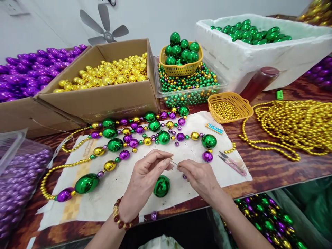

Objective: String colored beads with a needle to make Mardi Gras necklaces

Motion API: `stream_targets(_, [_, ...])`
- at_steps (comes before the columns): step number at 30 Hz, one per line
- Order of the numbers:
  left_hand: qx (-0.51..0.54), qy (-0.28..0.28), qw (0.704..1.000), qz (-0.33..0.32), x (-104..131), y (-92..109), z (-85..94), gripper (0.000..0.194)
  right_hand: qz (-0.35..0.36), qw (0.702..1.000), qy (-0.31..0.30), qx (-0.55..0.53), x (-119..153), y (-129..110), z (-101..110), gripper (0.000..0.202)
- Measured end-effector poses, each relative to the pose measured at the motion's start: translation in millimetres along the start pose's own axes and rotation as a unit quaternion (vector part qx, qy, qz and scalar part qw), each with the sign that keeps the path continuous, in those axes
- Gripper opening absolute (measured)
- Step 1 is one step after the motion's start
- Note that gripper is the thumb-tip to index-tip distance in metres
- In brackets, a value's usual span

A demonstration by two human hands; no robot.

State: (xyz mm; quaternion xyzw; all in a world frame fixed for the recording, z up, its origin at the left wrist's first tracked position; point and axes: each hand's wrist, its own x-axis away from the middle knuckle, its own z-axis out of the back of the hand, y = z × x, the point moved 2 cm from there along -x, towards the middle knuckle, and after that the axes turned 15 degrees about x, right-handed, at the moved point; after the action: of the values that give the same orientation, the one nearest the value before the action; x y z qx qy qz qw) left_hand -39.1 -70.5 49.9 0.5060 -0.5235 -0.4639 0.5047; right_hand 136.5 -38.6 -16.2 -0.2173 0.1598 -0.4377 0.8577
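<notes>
One thin, needle-like piece (174, 163) is seen between the fingertips of the left hand (147, 174) and the right hand (199, 175), above a white cloth (111, 193). Its near end is pinched in the right's closed fingertips; the left's thumb and fingers are curved nearly together, but whether it is gripped there cannot be told. Beyond, bead strands (115, 145) are laid out.

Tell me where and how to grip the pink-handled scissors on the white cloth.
Take the scissors by the pink handles, probably best from the near right with the right hand. They lie on the white cloth, handles toward the near right; the bare blades point away to the left, tips apart, so better avoid that end.
</notes>
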Motion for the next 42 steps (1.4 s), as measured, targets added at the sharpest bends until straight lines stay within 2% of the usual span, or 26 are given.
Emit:
stream_targets(3, [-0.133, -0.026, 0.989, 0.058, 12.2, -14.9, 17.0, 0.032, -0.021, 0.998, 0.011, -0.057, 1.0, 4.5, -1.7, 0.022])
stream_targets(6, [-0.287, -0.061, 0.952, 0.087, 31.1, -29.8, 25.6, 0.051, -0.040, 0.987, 0.031, -0.151, 2.9, 5.7, -0.7, 0.022])
stream_targets(8, [-0.331, -0.085, 0.936, 0.084, 42.3, -36.5, 25.5, 0.057, -0.060, 0.979, 0.046, -0.191, 4.6, 5.8, 1.6, 0.021])
stream_targets(11, [-0.333, -0.087, 0.936, 0.079, 48.3, -40.8, 25.3, 0.048, -0.087, 0.975, 0.055, -0.194, 7.8, 5.5, 7.1, 0.019])
stream_targets(14, [-0.259, -0.015, 0.960, 0.102, 40.3, -41.1, 32.7, 0.047, -0.076, 0.980, 0.041, -0.181, 11.9, 3.8, 10.2, 0.021])
stream_targets(16, [-0.150, 0.034, 0.979, 0.131, 31.3, -42.1, 38.8, 0.050, -0.054, 0.981, 0.032, -0.183, 15.0, 1.9, 9.1, 0.025])
stream_targets(18, [0.004, 0.072, 0.986, 0.152, 22.2, -44.0, 42.3, 0.047, -0.042, 0.979, 0.027, -0.199, 18.4, 0.2, 5.9, 0.023])
stream_targets(20, [0.163, 0.114, 0.969, 0.144, 13.9, -44.7, 42.9, 0.038, -0.046, 0.974, 0.022, -0.221, 22.1, -0.9, 1.7, 0.019])
stream_targets(22, [0.290, 0.146, 0.938, 0.118, 6.9, -43.5, 41.5, 0.028, -0.052, 0.970, 0.019, -0.235, 26.3, -1.2, -2.5, 0.018])
stream_targets(25, [0.404, 0.164, 0.894, 0.101, -1.6, -38.7, 38.9, 0.021, -0.049, 0.969, 0.033, -0.238, 32.9, 0.0, -7.7, 0.020])
stream_targets(29, [0.486, 0.188, 0.846, 0.118, -9.8, -32.2, 41.2, 0.016, -0.028, 0.971, 0.058, -0.229, 38.1, 1.5, -12.5, 0.023])
stream_targets(32, [0.520, 0.198, 0.822, 0.123, -13.7, -29.7, 45.1, 0.013, -0.009, 0.976, 0.073, -0.205, 37.7, -0.6, -13.0, 0.021])
stream_targets(37, [0.537, 0.207, 0.808, 0.126, -14.7, -29.4, 49.5, 0.018, 0.012, 0.982, 0.071, -0.173, 35.2, -6.5, -13.0, 0.020])
stream_targets(42, [0.545, 0.197, 0.806, 0.122, -12.9, -29.1, 49.9, 0.018, 0.001, 0.984, 0.078, -0.163, 35.6, -5.5, -16.6, 0.018])
